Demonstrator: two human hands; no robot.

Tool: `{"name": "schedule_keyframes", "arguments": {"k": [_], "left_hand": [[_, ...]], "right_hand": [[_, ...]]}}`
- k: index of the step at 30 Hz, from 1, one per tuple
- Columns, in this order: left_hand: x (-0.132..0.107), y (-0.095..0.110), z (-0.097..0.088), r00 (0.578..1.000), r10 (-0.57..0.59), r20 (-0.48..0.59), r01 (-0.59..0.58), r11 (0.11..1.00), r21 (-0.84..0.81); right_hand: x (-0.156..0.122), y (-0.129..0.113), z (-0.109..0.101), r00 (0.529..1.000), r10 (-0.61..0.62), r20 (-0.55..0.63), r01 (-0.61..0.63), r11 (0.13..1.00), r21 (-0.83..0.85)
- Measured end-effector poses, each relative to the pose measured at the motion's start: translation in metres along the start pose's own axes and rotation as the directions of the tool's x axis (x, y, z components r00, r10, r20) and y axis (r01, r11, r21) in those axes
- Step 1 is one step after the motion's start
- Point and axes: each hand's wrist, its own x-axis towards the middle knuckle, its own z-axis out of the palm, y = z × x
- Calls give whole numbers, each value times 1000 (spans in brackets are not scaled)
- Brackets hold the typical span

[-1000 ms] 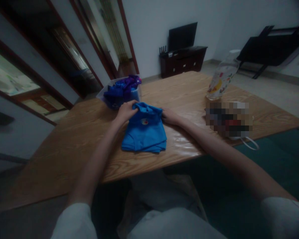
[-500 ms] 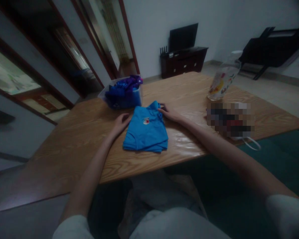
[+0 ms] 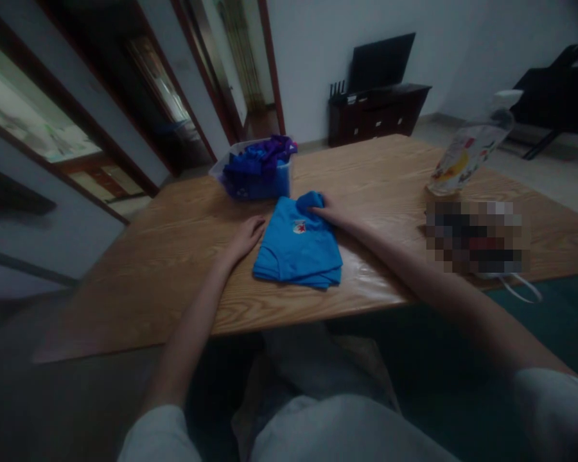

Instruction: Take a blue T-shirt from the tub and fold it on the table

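Observation:
A folded blue shirt (image 3: 301,250) with a small white and red emblem lies on the wooden table in front of me. My right hand (image 3: 331,210) grips its far right corner, where a flap of the cloth is lifted and turned over. On the other side, my left hand (image 3: 248,236) rests on the tabletop just left of the shirt. Its fingers are loosely bent and hold nothing.
Behind the shirt stands a clear plastic bin (image 3: 290,179) full of blue and purple clothes. A large clear bottle (image 3: 472,154) and a blurred-out item (image 3: 476,237) with a white strap are at the right. The table's front edge (image 3: 313,319) is close to my body.
My right hand has closed on the shirt's far corner and turned it over towards the middle. My left hand stays beside the shirt. The whole view has shifted slightly.

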Motion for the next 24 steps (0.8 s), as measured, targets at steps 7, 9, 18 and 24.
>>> {"name": "schedule_keyframes", "arguments": {"k": [7,9,18,24], "left_hand": [[-1,5,-1,1000,7,21,-7,999,35],[-1,7,-1,1000,15,19,-16,999,38],[1,-2,-2,999,0,42,3,998,-66],[0,-10,0,997,-66,27,67,995,-69]], "right_hand": [[-15,-37,-7,999,35,6,-35,995,95],[-21,-56,-9,999,-14,40,8,991,136],[-59,-107,19,671,-357,650,380,918,111],[-59,-101,28,609,-382,695,406,903,141]]}}
